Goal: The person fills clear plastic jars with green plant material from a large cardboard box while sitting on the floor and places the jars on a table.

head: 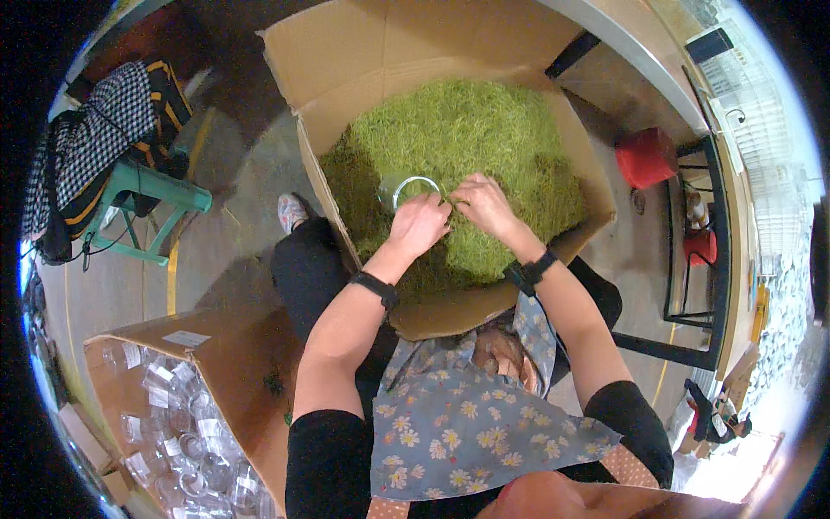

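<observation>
A large open cardboard box (343, 52) stands in front of me, filled with fine, green, moss-like fibre (473, 123). Both of my hands are over the fibre, fingertips almost meeting. My left hand (420, 224) has its fingers pinched together, and my right hand (483, 202) pinches from the other side. A small tuft of green fibre appears to be between them, partly hidden by the fingers. Just beyond my left hand, a transparent round container (389, 190) rests on the fibre with its round rim showing. My left hand hides part of that rim.
At lower left, another cardboard box (240, 363) holds several transparent containers (188, 447) with white labels. A green plastic stool (139, 188) at left carries a checked cloth (113, 110). On the right are a black-framed table (720, 259) and a red stool (646, 157).
</observation>
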`<state>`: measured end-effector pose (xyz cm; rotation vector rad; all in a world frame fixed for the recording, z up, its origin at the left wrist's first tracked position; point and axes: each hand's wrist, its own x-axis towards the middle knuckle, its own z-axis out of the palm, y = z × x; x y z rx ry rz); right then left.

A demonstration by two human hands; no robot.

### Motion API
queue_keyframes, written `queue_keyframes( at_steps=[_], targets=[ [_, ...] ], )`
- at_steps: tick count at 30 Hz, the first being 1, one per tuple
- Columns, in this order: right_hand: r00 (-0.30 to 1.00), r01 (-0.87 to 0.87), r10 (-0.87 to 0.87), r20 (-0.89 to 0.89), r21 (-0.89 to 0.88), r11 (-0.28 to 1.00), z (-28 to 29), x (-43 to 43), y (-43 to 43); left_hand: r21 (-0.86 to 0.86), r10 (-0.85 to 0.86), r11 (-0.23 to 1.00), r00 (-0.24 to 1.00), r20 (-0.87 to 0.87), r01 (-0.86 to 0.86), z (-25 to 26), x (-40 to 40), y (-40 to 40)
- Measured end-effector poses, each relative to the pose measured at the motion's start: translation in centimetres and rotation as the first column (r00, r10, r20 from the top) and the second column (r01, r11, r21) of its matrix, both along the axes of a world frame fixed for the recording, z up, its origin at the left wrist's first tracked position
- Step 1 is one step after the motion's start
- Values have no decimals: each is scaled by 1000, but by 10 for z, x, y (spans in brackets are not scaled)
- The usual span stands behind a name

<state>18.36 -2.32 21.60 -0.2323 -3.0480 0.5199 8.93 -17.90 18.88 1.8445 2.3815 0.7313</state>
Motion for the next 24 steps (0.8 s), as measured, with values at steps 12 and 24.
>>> queue_keyframes(
  at_steps=[12,24],
  targets=[
    [941,160,-275,-199,-453,877,-9,18,16,-33,-50,998,992,114,54,-3,-4,4],
    [928,125,-239,-286,-365,922,-12,12,-8,-34,-62,997,966,249,73,12,-5,-8]
  ],
)
